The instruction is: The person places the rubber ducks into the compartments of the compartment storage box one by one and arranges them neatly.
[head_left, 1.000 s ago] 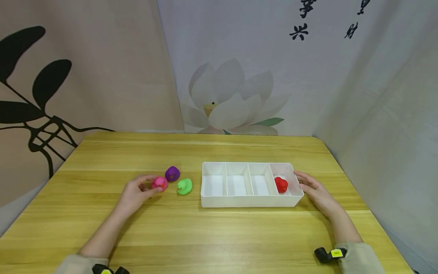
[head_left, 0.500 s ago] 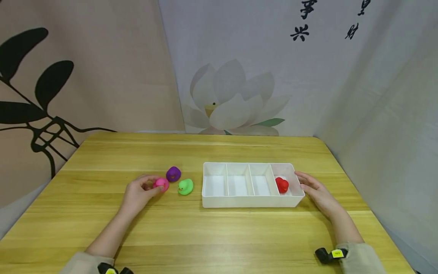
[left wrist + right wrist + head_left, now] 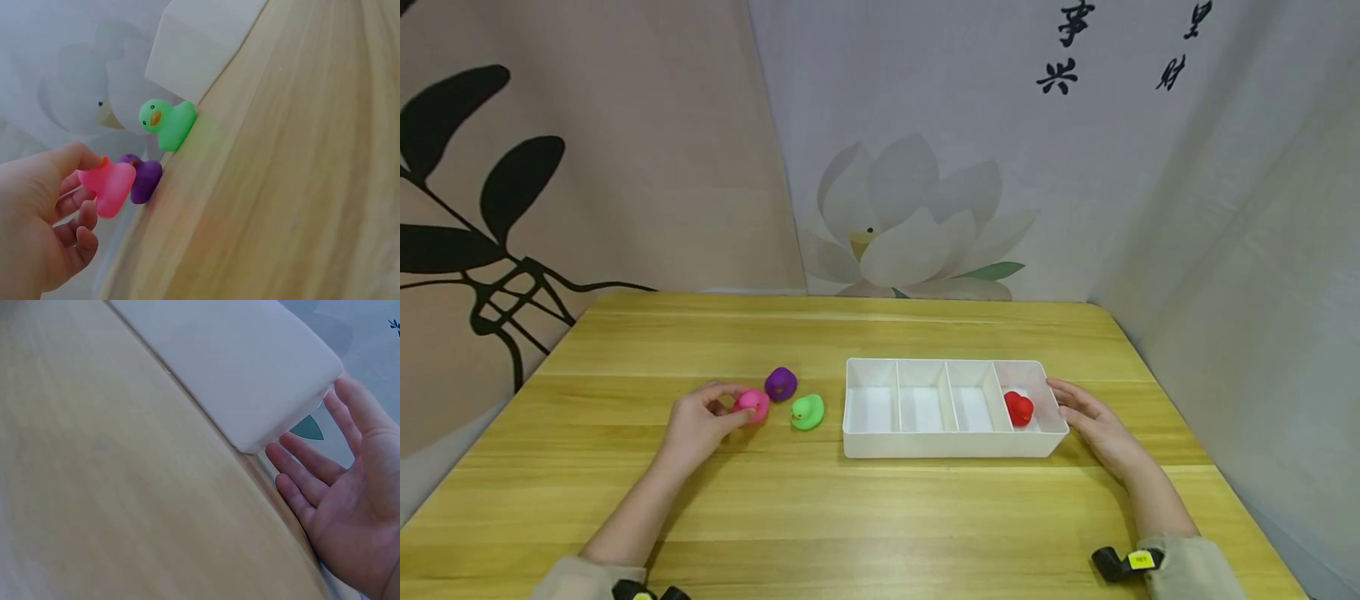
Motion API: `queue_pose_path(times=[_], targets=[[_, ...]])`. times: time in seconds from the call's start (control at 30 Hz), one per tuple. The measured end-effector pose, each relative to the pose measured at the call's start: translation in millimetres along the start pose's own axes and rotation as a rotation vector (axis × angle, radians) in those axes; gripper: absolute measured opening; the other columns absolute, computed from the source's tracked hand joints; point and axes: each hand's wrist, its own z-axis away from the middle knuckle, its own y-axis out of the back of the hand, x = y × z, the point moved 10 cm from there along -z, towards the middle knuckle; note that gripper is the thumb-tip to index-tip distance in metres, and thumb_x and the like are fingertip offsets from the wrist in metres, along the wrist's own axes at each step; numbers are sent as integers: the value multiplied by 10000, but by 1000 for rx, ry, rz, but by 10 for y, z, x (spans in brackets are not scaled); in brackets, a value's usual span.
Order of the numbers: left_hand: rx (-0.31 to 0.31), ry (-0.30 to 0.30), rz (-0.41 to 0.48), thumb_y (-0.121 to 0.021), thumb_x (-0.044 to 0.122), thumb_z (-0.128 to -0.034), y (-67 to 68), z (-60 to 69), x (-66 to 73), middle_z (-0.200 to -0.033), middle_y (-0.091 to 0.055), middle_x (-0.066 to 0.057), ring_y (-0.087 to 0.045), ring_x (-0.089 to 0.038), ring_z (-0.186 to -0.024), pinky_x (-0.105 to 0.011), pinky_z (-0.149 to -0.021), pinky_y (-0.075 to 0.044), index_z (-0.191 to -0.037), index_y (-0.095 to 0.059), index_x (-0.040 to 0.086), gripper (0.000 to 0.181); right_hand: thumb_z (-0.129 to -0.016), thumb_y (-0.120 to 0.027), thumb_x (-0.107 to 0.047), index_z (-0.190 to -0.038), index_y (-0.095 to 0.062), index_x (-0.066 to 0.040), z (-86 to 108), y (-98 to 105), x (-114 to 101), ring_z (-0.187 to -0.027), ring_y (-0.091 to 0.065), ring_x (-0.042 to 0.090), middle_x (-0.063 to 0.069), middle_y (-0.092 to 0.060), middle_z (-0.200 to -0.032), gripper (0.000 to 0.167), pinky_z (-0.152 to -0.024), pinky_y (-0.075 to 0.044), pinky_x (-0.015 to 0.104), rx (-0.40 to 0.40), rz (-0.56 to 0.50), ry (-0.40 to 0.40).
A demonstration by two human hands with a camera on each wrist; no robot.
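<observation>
My left hand [image 3: 703, 421] pinches a pink rubber duck [image 3: 112, 187] between thumb and fingers, at the left of the table. Whether the duck's base touches the wood, I cannot tell. Close behind it sits a purple rubber duck [image 3: 781, 383], partly covered by the pink one in the left wrist view. A green rubber duck [image 3: 807, 412] stands just to the right. My right hand [image 3: 1097, 425] touches the right end of a white divided tray [image 3: 955, 446] with its fingers extended and spread. Inside the tray's rightmost compartment lies a red rubber duck [image 3: 1018, 408].
The wooden table [image 3: 880, 525] extends in front of the tray and ducks. Behind it hangs a printed cloth backdrop [image 3: 940, 100], with another cloth along the right side. Thin white dividers split the tray lengthwise into compartments.
The head view has shifted slightly. The pink duck has turned a little in my left fingers, so its beak shows less. My right hand stays at the tray's end.
</observation>
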Motion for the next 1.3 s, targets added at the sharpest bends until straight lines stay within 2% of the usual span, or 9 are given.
queue_pose_path(times=[0.2, 0.4, 0.53, 0.67, 0.77, 1.0, 1.3], targets=[[-15, -22, 38, -793, 130, -791, 26, 3, 139, -1060, -653, -57, -514, -173, -617, -255, -433, -409, -1073, -724, 95, 292, -1017, -475, -167, -1446, -371, -38, -12, -13, -14, -1168, -438, -13, -107, -482, -1291, 459, -917, -364, 145, -4, -14, 19], [-45, -66, 42, -808, 167, -780, 13, 29, 341, -1035, -653, -4, -515, -187, -613, -260, -439, -410, -1053, -735, 148, 283, -1013, -488, -183, -1444, -382, -53, -7, -5, -1, -1160, -438, -21, -119, -481, -1280, 462, -912, -360, 137, 2, -11, 9], [-63, -100, 28, -818, 175, -769, -28, 51, 499, -994, -654, -24, -510, -184, -616, -254, -464, -409, -1036, -737, 114, 285, -1016, -477, -163, -1448, -372, -44, -1, -19, -25, -1158, -448, -20, -118, -486, -1281, 460, -911, -369, 142, -15, -25, 25], [-89, -110, 34, -823, 182, -764, -109, 75, 642, -1002, -652, -54, -500, -187, -620, -249, -480, -402, -1026, -733, 69, 300, -1017, -475, -166, -1450, -371, -51, 0, -17, -23, -1157, -448, -22, -151, -493, -1266, 460, -910, -366, 139, -15, -28, 22], [-110, -110, 56, -832, 195, -753, -187, 81, 747, -1002, -649, -40, -497, -199, -630, -252, -489, -402, -1023, -736, 83, 307, -1017, -478, -180, -1453, -370, -59, 4, -10, -13, -1163, -440, -16, -131, -485, -1278, 465, -913, -364, 142, -9, -21, 12], [-138, -139, 147, -843, 142, -729, -353, 79, 1020, -954, -646, -33, -498, -213, -672, -245, -543, -421, -988, -753, 92, 279, -1020, -469, -168, -1454, -364, -49, 11, -11, -25, -1163, -447, -3, -122, -486, -1279, 462, -911, -376, 153, -13, -29, 21], [-175, -157, 153, -840, 127, -728, -566, 65, 1199, -964, -658, -3, -471, -196, -599, -242, -499, -373, -958, -763, 115, 242, -1019, -476, -194, -1457, -363, -61, 7, -8, 3, -1180, -423, 8, -65, -469, -1320, 471, -920, -360, 152, -5, -11, -3]])
